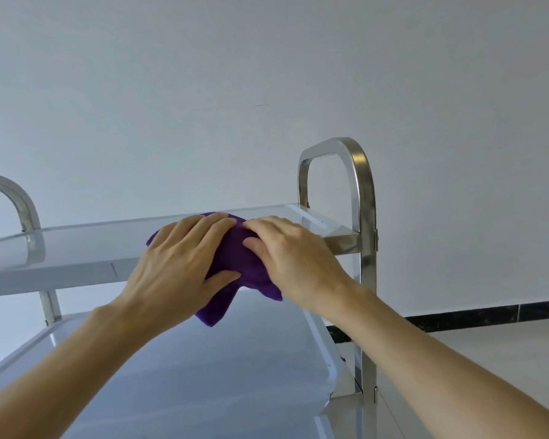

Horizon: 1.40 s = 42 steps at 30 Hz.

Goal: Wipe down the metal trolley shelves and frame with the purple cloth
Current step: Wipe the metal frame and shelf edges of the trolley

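A purple cloth (235, 261) is draped over the front rim of the metal trolley's top shelf (76, 248), with two corners hanging below the rim. My left hand (178, 264) lies on the cloth's left part, fingers on top and thumb against its hanging front. My right hand (292, 258) covers the cloth's right part with bent fingers and the thumb tucked into the fabric. The cloth bunches up between the two hands. Beneath them the middle shelf (219, 375) runs toward me.
A rounded steel frame handle (362, 185) rises at the trolley's right end, with its post running down past the shelves. Another handle (19, 201) stands at the left. Behind is a plain white wall with a black baseboard (457, 315) and light floor (488, 350).
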Motion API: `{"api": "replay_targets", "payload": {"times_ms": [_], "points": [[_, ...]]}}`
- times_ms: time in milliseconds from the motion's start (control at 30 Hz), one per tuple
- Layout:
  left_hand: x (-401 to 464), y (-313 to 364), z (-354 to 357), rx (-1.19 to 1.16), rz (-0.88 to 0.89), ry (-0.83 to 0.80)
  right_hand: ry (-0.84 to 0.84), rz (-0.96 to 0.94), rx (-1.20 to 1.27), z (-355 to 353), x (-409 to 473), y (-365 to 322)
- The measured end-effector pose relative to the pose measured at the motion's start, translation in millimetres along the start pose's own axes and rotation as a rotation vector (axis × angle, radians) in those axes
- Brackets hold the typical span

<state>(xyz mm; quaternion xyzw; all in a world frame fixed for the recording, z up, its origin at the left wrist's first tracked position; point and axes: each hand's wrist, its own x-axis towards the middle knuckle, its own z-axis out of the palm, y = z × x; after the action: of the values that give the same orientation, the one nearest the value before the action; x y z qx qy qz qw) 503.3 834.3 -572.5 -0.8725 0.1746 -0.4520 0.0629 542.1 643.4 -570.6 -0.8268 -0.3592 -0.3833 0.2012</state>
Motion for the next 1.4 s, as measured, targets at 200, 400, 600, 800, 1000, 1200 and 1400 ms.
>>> {"api": "replay_targets", "payload": {"times_ms": [200, 400, 600, 800, 1000, 1200, 1400], "points": [[41.0, 57.4, 21.1, 0.083, 0.071, -0.024, 0.025, 0.184, 0.074, -38.6, -28.2, 55.2], [31.3, 36.8, 7.8, 0.168, 0.084, -0.082, 0.045, 0.239, -0.039, -40.5, -28.1, 55.5], [0.3, -10.0, -10.9, 0.179, 0.023, -0.076, 0.033, 0.170, -0.227, -47.2, -33.8, 65.5], [-11.0, -17.9, -19.3, 0.158, 0.037, -0.041, -0.024, 0.290, -0.420, -55.8, -42.4, 78.8], [-7.1, 3.4, -21.4, 0.102, 0.057, -0.062, -0.068, -0.023, -0.297, -34.2, -24.9, 37.4], [15.9, 34.6, -1.5, 0.201, 0.033, -0.099, -0.084, -0.111, -0.287, -20.3, -13.9, 23.8], [-3.7, -4.6, -2.9, 0.307, 0.115, -0.039, -0.082, -0.177, -0.356, -24.4, -21.9, 46.7]]}}
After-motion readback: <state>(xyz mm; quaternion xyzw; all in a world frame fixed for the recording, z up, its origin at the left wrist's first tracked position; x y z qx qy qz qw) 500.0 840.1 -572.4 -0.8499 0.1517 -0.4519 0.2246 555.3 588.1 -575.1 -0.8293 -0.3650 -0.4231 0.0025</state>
